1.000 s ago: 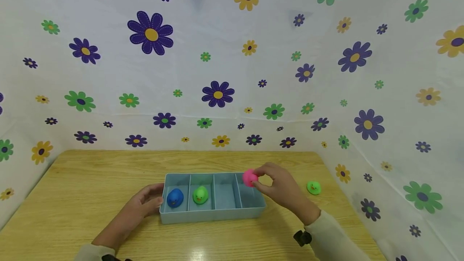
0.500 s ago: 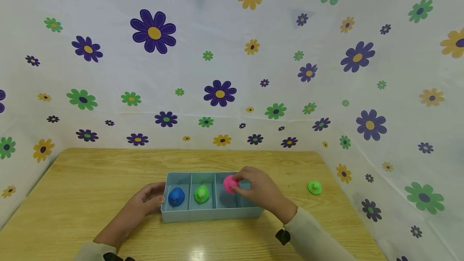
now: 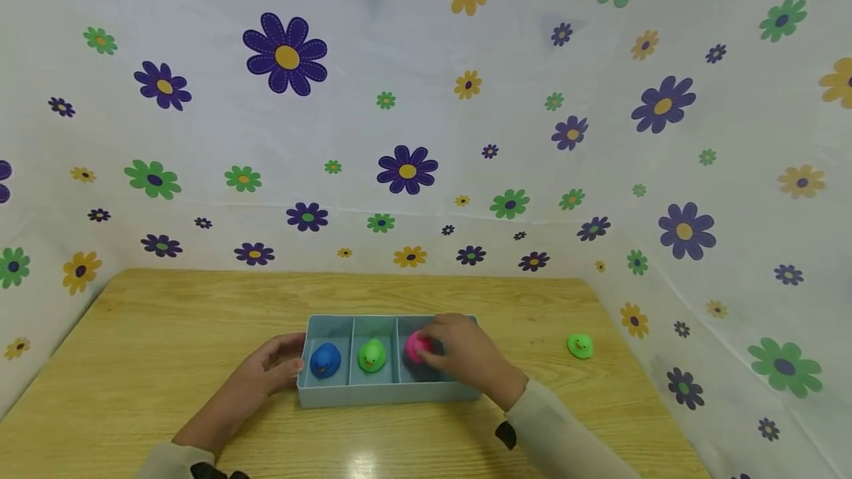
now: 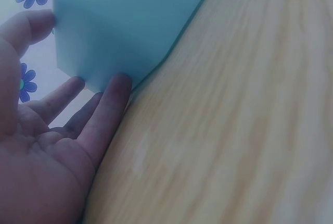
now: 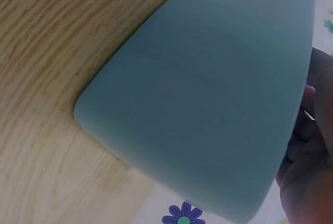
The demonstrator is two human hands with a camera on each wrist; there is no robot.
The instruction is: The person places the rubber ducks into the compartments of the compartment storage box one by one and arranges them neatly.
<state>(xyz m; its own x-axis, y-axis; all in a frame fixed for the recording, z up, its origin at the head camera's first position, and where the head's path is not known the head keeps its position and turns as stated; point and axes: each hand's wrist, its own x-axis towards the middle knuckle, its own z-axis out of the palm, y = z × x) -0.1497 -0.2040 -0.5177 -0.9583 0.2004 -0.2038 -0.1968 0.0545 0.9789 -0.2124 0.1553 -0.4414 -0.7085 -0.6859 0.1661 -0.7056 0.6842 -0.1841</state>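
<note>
A light blue divided box (image 3: 373, 394) lies lengthwise on the table. My right hand (image 3: 469, 357) reaches over its right end and pinches a pink rubber duck (image 3: 418, 347), low in the third compartment from the left. A blue rubber duck (image 3: 325, 361) sits in the leftmost compartment, a green rubber duck (image 3: 371, 355) in the one beside it. My left hand (image 3: 266, 375) touches the box's left end; in the left wrist view its fingertips rest on the end wall (image 4: 114, 31). The right wrist view shows mainly the box's outer wall (image 5: 197, 94), hiding the pink duck.
Another green rubber duck (image 3: 580, 346) stands on the wooden table (image 3: 200, 309), right of the box. A white flower-print cloth (image 3: 346, 124) hangs behind the table and along both sides.
My right hand has carried the pink duck left from the rightmost compartment and lowered it into the third one. The left hand stays at the box's left end.
</note>
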